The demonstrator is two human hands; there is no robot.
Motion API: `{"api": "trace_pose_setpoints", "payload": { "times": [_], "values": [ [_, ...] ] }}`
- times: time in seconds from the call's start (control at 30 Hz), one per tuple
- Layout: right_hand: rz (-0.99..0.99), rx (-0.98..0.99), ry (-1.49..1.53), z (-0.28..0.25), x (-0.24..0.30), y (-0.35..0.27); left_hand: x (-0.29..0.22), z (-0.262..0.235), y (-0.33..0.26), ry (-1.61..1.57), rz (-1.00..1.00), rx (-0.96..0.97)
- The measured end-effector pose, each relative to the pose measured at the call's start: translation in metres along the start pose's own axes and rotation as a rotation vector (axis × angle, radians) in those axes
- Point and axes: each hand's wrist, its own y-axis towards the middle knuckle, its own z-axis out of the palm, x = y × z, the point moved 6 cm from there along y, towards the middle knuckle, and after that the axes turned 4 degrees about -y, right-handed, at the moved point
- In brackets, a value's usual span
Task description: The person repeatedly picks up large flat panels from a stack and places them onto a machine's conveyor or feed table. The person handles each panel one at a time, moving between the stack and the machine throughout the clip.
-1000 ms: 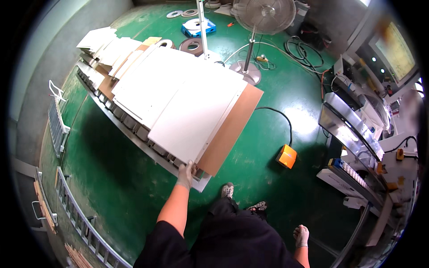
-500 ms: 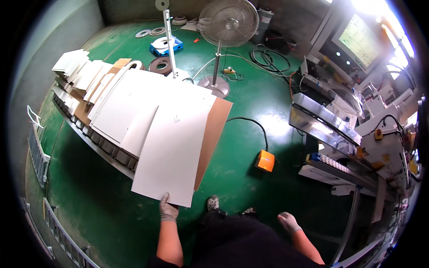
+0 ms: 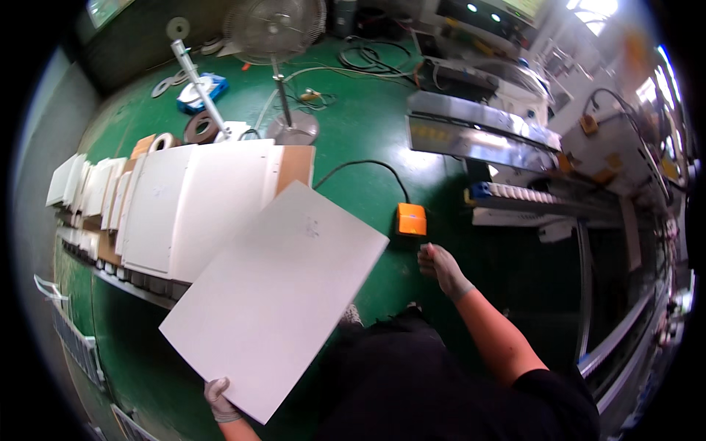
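Note:
A large white rectangular board (image 3: 272,301) is tilted in front of me, with faint small marks near its far corner. My left hand (image 3: 219,399), in a pale glove, is closed on the board's near left edge, thumb on top. My right hand (image 3: 441,269), in a similar glove, is raised to the right of the board, apart from it. Its fingers are curled in, and nothing shows in them. Behind the board, more white boards (image 3: 220,173) lie on a long low rack, partly hidden. A brown board (image 3: 296,165) shows at the stack's right end.
An orange foot pedal (image 3: 411,220) with a black cable sits on the green floor (image 3: 360,195). A standing fan (image 3: 283,81) and a coiled hose (image 3: 375,55) are farther back. At right stands a machine with a metal bed (image 3: 478,136) and a rail of white rollers (image 3: 518,194).
The board has come off the stack toward me and turned clockwise, held by my left hand. My right hand has risen forward and leftward. The view has swung to the right.

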Motion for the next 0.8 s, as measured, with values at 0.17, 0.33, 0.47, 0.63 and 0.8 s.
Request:
{"api": "trace_pose_setpoints", "payload": {
  "times": [0.17, 0.33, 0.47, 0.63, 0.8],
  "values": [
    [0.234, 0.244, -0.013, -0.020, -0.030, -0.001, 0.007, 0.052, 0.016, 0.172, -0.118, 0.164],
    [0.148, -0.088, -0.049, -0.049, 0.018, -0.057, 0.029, 0.125, 0.077, 0.318, -0.061, 0.342],
    [-0.129, -0.161, 0.170, -0.114, 0.070, -0.107, 0.051, 0.187, 0.119, 0.606, 0.002, 0.462],
    [-0.314, -0.409, 0.166, -0.204, 0.112, -0.175, 0.116, 0.330, 0.134, 0.842, 0.188, 0.471],
    [-0.358, -0.587, 0.153, -0.311, 0.050, -0.207, 0.195, 0.488, 0.089, 0.931, 0.247, 0.639]
  ]
}}
